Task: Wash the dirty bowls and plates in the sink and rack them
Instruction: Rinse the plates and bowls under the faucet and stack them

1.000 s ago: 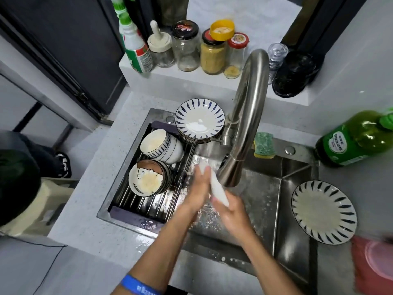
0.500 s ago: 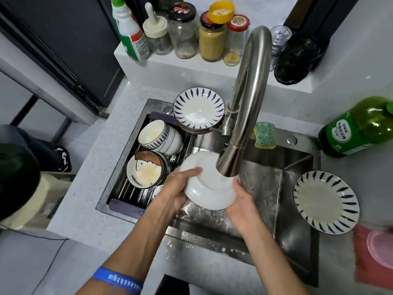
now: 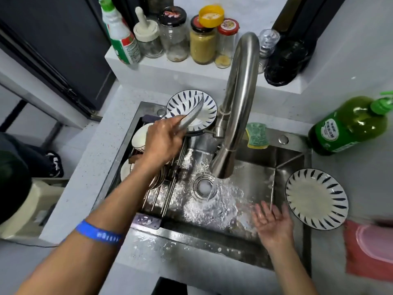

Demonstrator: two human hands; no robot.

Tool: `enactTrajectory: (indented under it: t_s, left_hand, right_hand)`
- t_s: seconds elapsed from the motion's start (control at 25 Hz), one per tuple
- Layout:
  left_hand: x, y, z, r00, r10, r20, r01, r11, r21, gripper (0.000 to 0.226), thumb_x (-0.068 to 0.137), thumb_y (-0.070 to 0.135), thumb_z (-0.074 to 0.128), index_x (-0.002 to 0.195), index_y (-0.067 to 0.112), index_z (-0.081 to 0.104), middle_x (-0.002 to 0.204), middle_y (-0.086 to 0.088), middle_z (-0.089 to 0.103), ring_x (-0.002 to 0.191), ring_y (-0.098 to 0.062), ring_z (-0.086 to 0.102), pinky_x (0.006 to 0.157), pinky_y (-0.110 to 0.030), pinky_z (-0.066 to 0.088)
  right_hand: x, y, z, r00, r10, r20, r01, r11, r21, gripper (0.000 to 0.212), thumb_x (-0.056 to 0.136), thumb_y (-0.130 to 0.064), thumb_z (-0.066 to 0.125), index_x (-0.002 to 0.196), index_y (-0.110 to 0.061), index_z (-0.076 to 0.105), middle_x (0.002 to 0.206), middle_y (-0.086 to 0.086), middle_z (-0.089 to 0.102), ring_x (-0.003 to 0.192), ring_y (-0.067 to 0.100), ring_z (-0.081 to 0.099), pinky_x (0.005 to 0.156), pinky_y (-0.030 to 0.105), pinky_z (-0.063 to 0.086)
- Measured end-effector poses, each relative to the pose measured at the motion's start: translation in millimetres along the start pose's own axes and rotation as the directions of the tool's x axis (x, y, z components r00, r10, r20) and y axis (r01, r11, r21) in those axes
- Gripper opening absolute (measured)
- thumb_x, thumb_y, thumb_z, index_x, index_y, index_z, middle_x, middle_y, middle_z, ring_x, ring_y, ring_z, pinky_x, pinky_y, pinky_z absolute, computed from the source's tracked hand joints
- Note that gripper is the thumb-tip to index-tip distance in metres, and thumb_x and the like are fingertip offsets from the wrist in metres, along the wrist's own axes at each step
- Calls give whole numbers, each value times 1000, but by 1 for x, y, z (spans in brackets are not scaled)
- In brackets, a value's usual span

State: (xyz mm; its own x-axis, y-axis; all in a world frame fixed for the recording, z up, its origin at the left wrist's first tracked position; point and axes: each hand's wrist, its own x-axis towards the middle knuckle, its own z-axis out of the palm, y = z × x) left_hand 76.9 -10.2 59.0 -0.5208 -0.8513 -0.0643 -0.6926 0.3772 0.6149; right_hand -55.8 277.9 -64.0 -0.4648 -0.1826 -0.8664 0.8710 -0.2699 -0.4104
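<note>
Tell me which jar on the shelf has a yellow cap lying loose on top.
The jar of yellow-brown powder, with a black-and-red lid. The yellow cap sits tilted on it. The neighbouring jars carry only their own lids.

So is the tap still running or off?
Running: water pours from the curved steel faucet spout and splashes around the round sink drain.

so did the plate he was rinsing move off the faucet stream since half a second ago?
Yes. The plate has gone left and back from under the faucet; the left hand now holds it tilted over the stacked plates at the rack.
</note>
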Motion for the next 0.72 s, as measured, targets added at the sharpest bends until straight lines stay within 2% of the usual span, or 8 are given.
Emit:
enactTrajectory:
  t_s: [0.2,0.28,0.36,0.44,0.52,0.6,0.64,0.72]
  left_hand:
    - [47,-25,62,975,106,197,-174,913,369,35,101,21,52,125,44,60,84,10,69,63,-8,64,64,-28,61]
    - [54,-28,75,978,68,196,-141,911,389,23,101,19,53,112,34,66,81,2,68,68,-13,66,68,-33,60]
    - [64,-27,86,973,134,186,-204,877,436,19,98,13,58,96,30,62,92,-6,70,87,-21,67,92,-43,54]
    - [69,-28,95,959,157,235,-238,898,370,17,97,18,61,110,28,62,118,-7,67,113,-25,60,109,-48,40]
    - [76,-33,102,923,142,357,-270,900,342,26,100,28,54,127,27,56,139,-6,56,132,-29,47,118,-55,26]
    - [83,-36,105,904,163,395,-329,856,400,38,100,35,52,137,28,48,153,-6,41,145,-29,31,120,-59,6]
    - [82,-37,105,915,186,357,-335,843,421,44,99,38,53,141,28,44,156,-6,35,147,-29,25,119,-59,0]
    - [68,-38,101,969,184,166,-242,845,476,50,97,39,56,143,25,43,156,-9,34,144,-31,28,119,-53,13]
  right_hand:
    - [13,-41,-36,973,-70,-220,77,997,24,38,106,-35,29,135,-15,44,76,2,74,98,21,69,113,39,33]
    - [19,-49,-46,978,-64,-198,62,998,-16,39,107,-22,25,138,-8,41,64,-3,73,91,15,71,100,32,49]
    - [20,-51,-48,979,-107,-172,85,988,-129,40,105,-17,27,138,-1,43,61,-9,72,68,3,71,70,17,57]
    - [10,-49,-41,955,-172,-241,128,973,-190,28,103,-14,36,117,1,55,62,-3,71,54,5,68,71,23,57]
    - [-3,-39,-25,921,-261,-289,212,959,-191,15,99,-6,44,94,1,56,68,8,67,60,18,70,81,36,57]
    - [-11,-25,-15,917,-315,-247,251,933,-257,12,97,-1,47,89,-1,56,77,15,64,74,29,67,66,31,60]
    - [-14,-17,-11,924,-323,-204,256,921,-294,11,97,-1,48,93,0,58,80,16,64,74,30,67,57,27,59]
    - [-17,1,-2,942,-310,-127,242,893,-381,11,98,-3,49,97,2,59,82,20,66,66,26,68,51,24,58]
